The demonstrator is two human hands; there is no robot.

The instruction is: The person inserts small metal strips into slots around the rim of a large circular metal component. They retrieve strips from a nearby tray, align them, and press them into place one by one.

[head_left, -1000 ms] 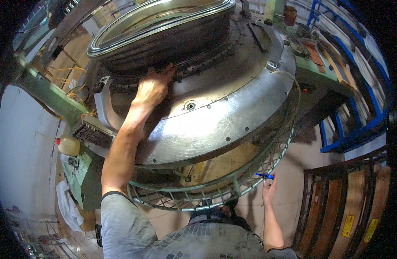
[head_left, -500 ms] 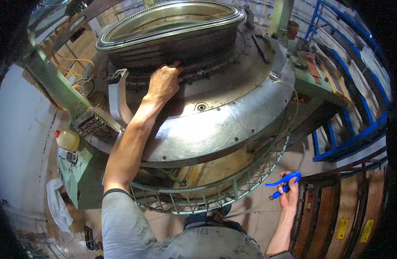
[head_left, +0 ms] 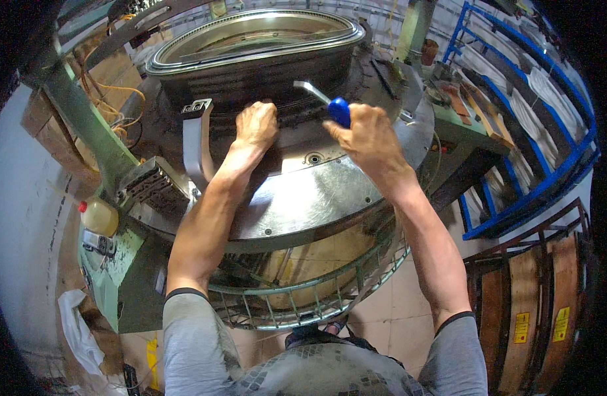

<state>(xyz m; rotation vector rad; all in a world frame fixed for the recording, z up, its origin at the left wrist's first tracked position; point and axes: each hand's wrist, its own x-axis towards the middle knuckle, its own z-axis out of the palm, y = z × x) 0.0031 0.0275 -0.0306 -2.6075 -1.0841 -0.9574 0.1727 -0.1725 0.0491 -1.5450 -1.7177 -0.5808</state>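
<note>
My right hand [head_left: 376, 145] is wrapped round a blue air blow gun [head_left: 340, 113]. Its bent metal nozzle points up and left toward the dark lower wall of a large round machine cylinder [head_left: 251, 82]. My left hand [head_left: 256, 125] rests closed on the dark machine bed, close to the foot of that cylinder. Its fingertips are turned away from view, so whatever they hold is hidden. In front of both wrists curves a shiny metal ring plate [head_left: 303, 204] with small screws. A grey upright bracket [head_left: 198, 142] stands left of my left hand.
A green tubular guard rail [head_left: 297, 294] curves below the plate. Green machine posts [head_left: 95, 122] rise at the sides. A bottle with a red cap [head_left: 99, 218] stands at the left. Blue racks [head_left: 528, 112] with white material and brown wooden panels [head_left: 528, 284] are at the right.
My right hand has come up from low at the right, bringing the blow gun over the machine bed. My left hand stays near the cylinder's foot. The view has shifted slightly.
</note>
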